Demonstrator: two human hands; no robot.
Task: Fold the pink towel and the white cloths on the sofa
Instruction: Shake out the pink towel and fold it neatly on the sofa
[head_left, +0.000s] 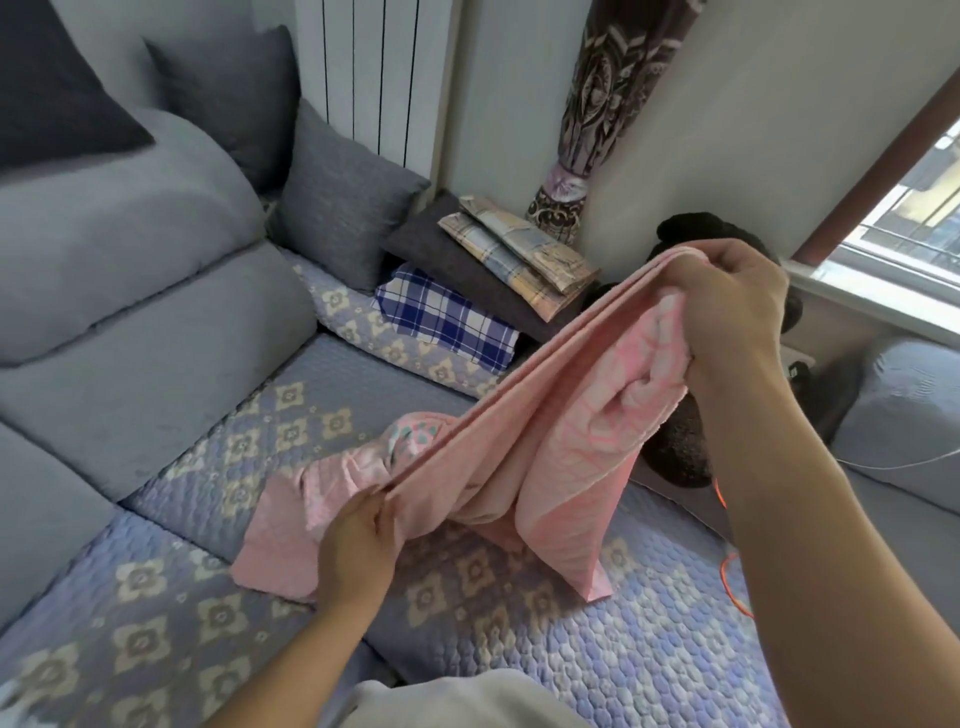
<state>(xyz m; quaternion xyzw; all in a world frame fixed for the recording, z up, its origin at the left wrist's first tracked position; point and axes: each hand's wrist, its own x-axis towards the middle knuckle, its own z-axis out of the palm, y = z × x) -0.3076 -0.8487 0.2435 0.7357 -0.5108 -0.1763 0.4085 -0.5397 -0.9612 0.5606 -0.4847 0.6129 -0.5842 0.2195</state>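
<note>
A pink towel (524, 441) stretches between both hands above the sofa seat (519, 623). My right hand (737, 306) grips its doubled edges high at the right. My left hand (358, 545) pinches the same edges low near the seat, so the edge runs taut on a slant. The towel's loose end hangs in folds and touches the seat at the lower right, and another part lies flat behind my left hand. A pale patterned cloth (415, 436) peeks out behind the towel. No white cloth shows plainly.
Grey back cushions (156, 332) line the left. In the far corner lie a blue checked cloth (447, 317), a dark folded cushion (457, 260) and pale checked folded cloths (519, 254). A black plush thing (675, 441) sits behind the towel; an orange cord (732, 577) trails at right.
</note>
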